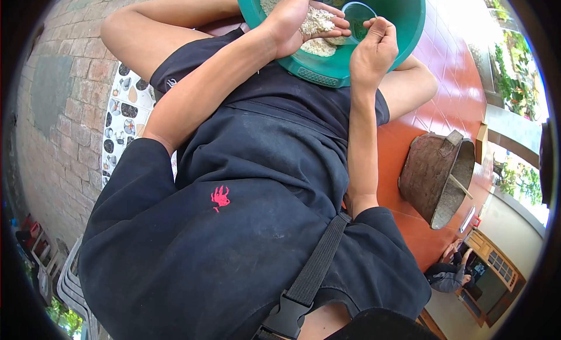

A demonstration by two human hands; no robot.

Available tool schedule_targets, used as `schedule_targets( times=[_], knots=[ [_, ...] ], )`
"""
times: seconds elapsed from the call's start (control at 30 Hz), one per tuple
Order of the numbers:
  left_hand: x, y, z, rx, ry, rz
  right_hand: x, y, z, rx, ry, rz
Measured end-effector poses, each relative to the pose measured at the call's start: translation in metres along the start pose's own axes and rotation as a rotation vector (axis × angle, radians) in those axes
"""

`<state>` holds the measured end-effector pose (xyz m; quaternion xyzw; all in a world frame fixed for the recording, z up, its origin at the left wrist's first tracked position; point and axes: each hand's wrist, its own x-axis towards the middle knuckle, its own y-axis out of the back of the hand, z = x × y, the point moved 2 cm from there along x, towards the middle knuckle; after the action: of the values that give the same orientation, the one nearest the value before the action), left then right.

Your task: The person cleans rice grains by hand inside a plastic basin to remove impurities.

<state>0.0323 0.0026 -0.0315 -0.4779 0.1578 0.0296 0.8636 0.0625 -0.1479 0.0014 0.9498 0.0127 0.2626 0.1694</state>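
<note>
My left hand (295, 21) is palm up, with a heap of pale grains (318, 21) on its palm and fingers. Beside it, the thumb and fingers of my right hand (374, 47) are pinched together; whatever they hold is too small to make out. Both hands are over a green basin (409, 24) at the top of the head view, at my lap. More pale grains (319, 47) lie inside it under my left hand. A clear, round-rimmed cup (359, 12) sits in the basin, its edge close to my right fingertips.
On the red tiled floor (397, 164) to the right, a worn brown container (429, 170) lies tilted with a stick in it. A person (449, 277) is farther off at the lower right. Brick paving (70, 159) and stacked chairs (73, 287) are on the left.
</note>
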Motion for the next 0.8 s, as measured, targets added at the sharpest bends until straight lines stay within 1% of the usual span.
schedule_targets(
  times=[0.07, 0.2, 0.37, 0.5, 0.57, 0.6, 0.67, 0.7, 0.77, 0.8],
  knots=[
    [0.0, 0.0, 0.0, -0.014, -0.012, -0.002, 0.002, 0.004, 0.001, -0.106, -0.037, 0.065],
    [0.002, 0.002, 0.0, -0.022, -0.001, -0.016, 0.001, 0.005, 0.003, -0.114, -0.071, 0.065],
    [0.001, 0.002, 0.0, -0.022, 0.001, -0.001, 0.002, 0.007, 0.004, -0.074, -0.171, 0.043],
    [0.003, 0.003, -0.001, -0.015, 0.001, -0.004, 0.002, 0.007, 0.006, -0.06, -0.182, 0.054],
    [0.005, 0.006, -0.003, -0.032, -0.002, -0.04, 0.002, 0.006, 0.005, -0.066, -0.078, 0.096],
    [0.002, 0.002, -0.001, -0.031, -0.002, -0.039, 0.001, 0.006, 0.002, -0.066, -0.078, 0.097],
    [-0.003, -0.004, 0.001, -0.037, 0.017, 0.029, 0.0, 0.005, -0.01, -0.004, 0.084, 0.057],
    [0.0, -0.001, 0.0, -0.037, 0.017, 0.028, 0.0, 0.003, -0.01, -0.005, 0.084, 0.058],
    [0.008, 0.008, -0.003, -0.034, -0.019, -0.079, -0.002, -0.005, -0.015, 0.145, 0.331, -0.076],
    [0.009, 0.01, -0.003, -0.033, -0.02, -0.078, -0.005, -0.007, -0.024, 0.282, 0.24, -0.118]
  ],
)
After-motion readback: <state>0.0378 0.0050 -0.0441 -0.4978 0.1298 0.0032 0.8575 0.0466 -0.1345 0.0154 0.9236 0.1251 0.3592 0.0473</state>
